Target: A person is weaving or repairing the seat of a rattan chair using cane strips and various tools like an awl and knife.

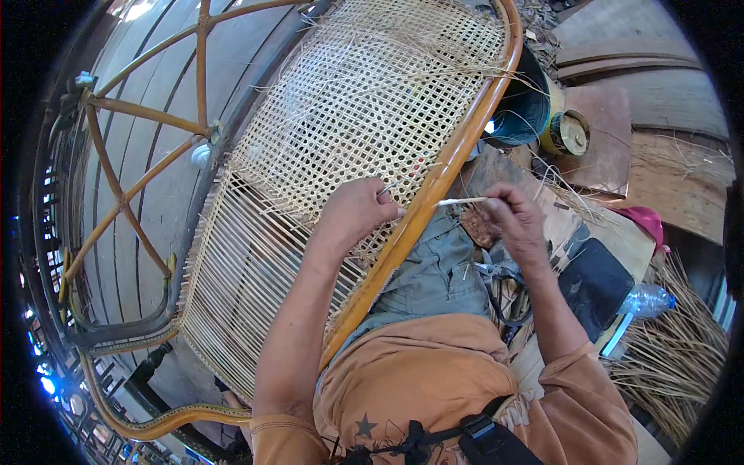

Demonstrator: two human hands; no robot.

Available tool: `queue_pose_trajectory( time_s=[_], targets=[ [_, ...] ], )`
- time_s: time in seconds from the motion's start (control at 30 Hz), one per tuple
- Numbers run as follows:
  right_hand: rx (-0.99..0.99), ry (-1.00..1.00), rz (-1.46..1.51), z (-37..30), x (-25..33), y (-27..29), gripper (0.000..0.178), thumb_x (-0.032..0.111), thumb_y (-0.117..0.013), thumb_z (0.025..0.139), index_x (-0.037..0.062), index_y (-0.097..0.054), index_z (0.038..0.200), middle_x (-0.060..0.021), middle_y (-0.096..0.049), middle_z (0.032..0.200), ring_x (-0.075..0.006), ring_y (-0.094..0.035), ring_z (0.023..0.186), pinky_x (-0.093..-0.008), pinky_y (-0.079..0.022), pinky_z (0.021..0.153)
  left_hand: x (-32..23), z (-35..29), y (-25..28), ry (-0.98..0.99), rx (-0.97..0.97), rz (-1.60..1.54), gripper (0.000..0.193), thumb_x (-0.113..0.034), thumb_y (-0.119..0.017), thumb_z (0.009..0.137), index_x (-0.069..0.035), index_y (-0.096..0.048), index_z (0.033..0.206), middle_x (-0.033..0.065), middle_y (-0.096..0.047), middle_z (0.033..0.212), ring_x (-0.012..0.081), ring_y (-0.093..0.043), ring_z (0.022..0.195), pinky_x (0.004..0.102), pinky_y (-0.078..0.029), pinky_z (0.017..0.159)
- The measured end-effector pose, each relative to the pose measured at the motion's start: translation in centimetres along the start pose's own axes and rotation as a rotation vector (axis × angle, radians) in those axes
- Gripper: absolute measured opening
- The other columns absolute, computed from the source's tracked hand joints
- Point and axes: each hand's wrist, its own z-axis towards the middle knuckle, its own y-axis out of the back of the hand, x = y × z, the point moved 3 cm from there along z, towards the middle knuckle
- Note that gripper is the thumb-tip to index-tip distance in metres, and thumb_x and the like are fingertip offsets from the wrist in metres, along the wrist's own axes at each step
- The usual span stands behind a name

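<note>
A panel of woven cane (349,101) with a varnished wooden rail (457,147) lies slanted across my lap. Its upper part is an open mesh. Lower down, mostly parallel strands (240,287) run across. My left hand (353,213) is closed at the edge of the mesh, beside the rail, with a thin curved metal tool (387,187) showing between its fingers; the tool's other end is hidden. Right of the rail, my right hand (515,221) pinches a thin pale stick (469,201). The stick's white tip points left, close to the rail.
Beyond my right hand stand a dark bucket (515,116) and a yellow can (572,133). Metal cutters (497,270) lie beside my leg. Farther right are a black flat piece (593,279), a plastic bottle (649,300) and loose cane strands (659,372). A rattan frame (147,115) stands left.
</note>
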Motion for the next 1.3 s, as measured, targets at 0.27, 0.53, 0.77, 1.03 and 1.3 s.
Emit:
queue_pose_trajectory(
  time_s=[0.27,0.53,0.77,1.03,1.3],
  targets=[
    [0.075,0.113,-0.128,0.8,-1.5,-3.7,0.007,0.003,-0.060,0.084,0.0021,-0.059,0.090,-0.0045,-0.058,0.079,-0.0142,-0.055,0.074,-0.0263,-0.044,0.070,-0.3,0.0,0.0,0.026,-0.004,0.003,0.032,-0.033,-0.073,0.067,-0.004,-0.062,0.072,0.0139,-0.062,0.065,0.0285,-0.060,0.062,0.0387,-0.046,0.059],
    [-0.016,0.040,-0.154,0.3,-1.5,-3.7,0.008,0.005,-0.061,0.083,0.0022,-0.060,0.091,-0.0070,-0.061,0.083,-0.0170,-0.058,0.078,-0.0277,-0.046,0.071,-0.1,-0.2,0.0,0.002,-0.010,0.028,0.031,-0.033,-0.072,0.067,-0.003,-0.062,0.073,0.0135,-0.061,0.065,0.0284,-0.060,0.061,0.0389,-0.046,0.059],
    [-0.086,0.093,-0.183,0.4,-1.6,-4.2,0.008,0.005,-0.059,0.085,0.0021,-0.059,0.092,-0.0034,-0.057,0.080,-0.0129,-0.055,0.074,-0.0254,-0.045,0.068,-0.2,0.1,0.0,-0.014,-0.001,0.007,0.035,-0.035,-0.072,0.066,-0.002,-0.060,0.071,0.0140,-0.061,0.065,0.0291,-0.060,0.062,0.0389,-0.045,0.059],
    [-0.306,-0.018,0.092,0.7,-1.3,3.2,0.008,0.008,-0.056,0.089,0.0026,-0.061,0.093,0.0024,-0.054,0.077,-0.0037,-0.048,0.069,-0.0183,-0.041,0.062,-0.2,0.0,0.0,-0.054,-0.016,-0.007,0.035,-0.034,-0.071,0.067,-0.001,-0.058,0.072,0.0159,-0.060,0.066,0.0304,-0.059,0.062,0.0388,-0.045,0.059],
    [-0.380,0.103,-0.457,5.1,-7.6,5.2,0.017,0.014,-0.057,0.087,0.0017,-0.061,0.097,-0.0074,-0.060,0.081,-0.0167,-0.056,0.076,-0.0266,-0.044,0.070,-0.1,-0.8,0.1,-0.009,0.061,-0.086,0.023,-0.019,-0.069,0.070,0.000,-0.058,0.078,0.0114,-0.060,0.068,0.0213,-0.058,0.063,0.0342,-0.046,0.060]
  ],
)
